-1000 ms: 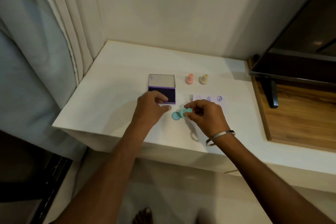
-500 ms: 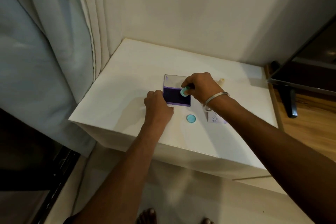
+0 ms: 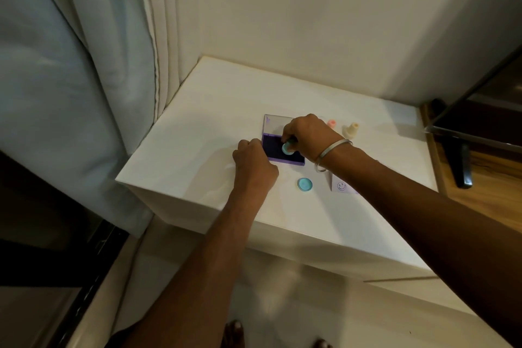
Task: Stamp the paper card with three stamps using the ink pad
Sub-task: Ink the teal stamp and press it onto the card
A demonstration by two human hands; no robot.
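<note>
Step in hand: inking the teal stamp (image 3: 287,147) on the ink pad (image 3: 282,152), judging by where the stamp sits.
Right hand (image 3: 306,138): fingers curled closed around the stamp's upper body, stamp face down toward the dark pad surface; whether the face is actually pressed into the ink cannot be told.
Left hand (image 3: 252,164): closed into a loose fist at the pad's near-left corner, touching or just beside it, seemingly steadying it; no clear grip on anything.
Ink pad: lies flat on the white table (image 3: 197,133), its clear lid (image 3: 275,124) folded back away from the person.
Stamp handling: small, light, rigid plastic by the look of it; best pinched by the narrow neck above the round base, as it is now. The inked face will smear if dragged.
Stamp axis: long axis runs from handle to face, tilted, with the handle leaning toward the right hand and the round face angled down and to the left.
Teal cap (image 3: 304,184): lies flat on the table, near the pad, apart from it.
Paper card (image 3: 343,187): flat on the table under the right forearm, a smiley print showing; thin and likely to slide, so it may need holding.
Other stamps: pink stamp (image 3: 331,123) and cream stamp (image 3: 350,130) stand upright beyond the right hand.
</note>
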